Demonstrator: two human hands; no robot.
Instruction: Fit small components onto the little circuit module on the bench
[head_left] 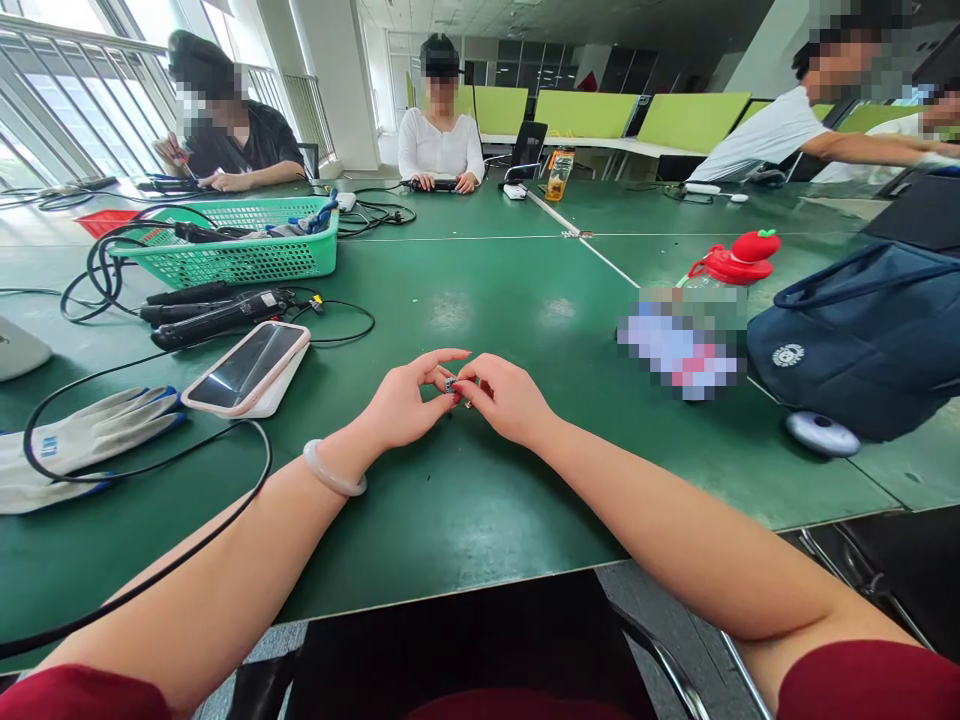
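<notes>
Over the green table, my left hand and my right hand meet fingertip to fingertip. Between them sits a small silvery-black piece, too small to name. My left thumb and fingers pinch it from one side, with the index finger stretched out above. The right thumb and index finger close on it from the other side. A tiny gold-coloured spot shows by the right fingers; what it is I cannot tell. A pale bracelet is round my left wrist.
Left lie a phone, gloves, black cables and black tools; a green basket stands behind. On the right are a red-lidded bottle and a navy bag. Several people sit around the table.
</notes>
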